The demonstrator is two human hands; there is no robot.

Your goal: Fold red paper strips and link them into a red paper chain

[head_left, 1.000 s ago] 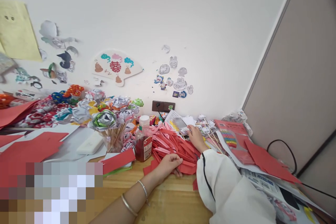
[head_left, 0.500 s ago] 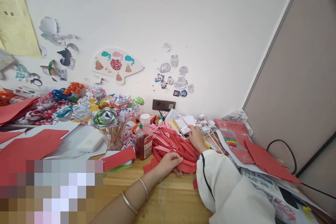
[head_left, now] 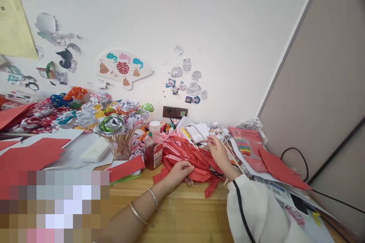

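My left hand point(head_left: 180, 173) rests at the near edge of a heap of red paper strips point(head_left: 182, 150), its fingers pinched on a folded red paper strip point(head_left: 201, 175). Beyond the heap, a phone point(head_left: 195, 134) with a lit screen leans on papers. Just right of the phone hovers my right hand point(head_left: 221, 153), empty, fingers apart and pointing left. Its fingertips are close to the phone's lower right edge; whether they touch it I cannot tell. Another red paper piece point(head_left: 211, 187) hangs over the wooden table point(head_left: 176, 212) below the right wrist.
A bottle point(head_left: 154, 148) of red liquid stands left of the heap. Beside it, folded paper flowers point(head_left: 114, 123) on sticks fill a clear cup. Red sheets point(head_left: 37, 153) and a white power bank-like block point(head_left: 95, 152) lie leftward. At right are a red packet point(head_left: 248, 146) and cables.
My right hand has drawn back from the phone to the right, and its sleeve has shifted right. The phone screen is lit brighter. My left hand keeps its pinch.
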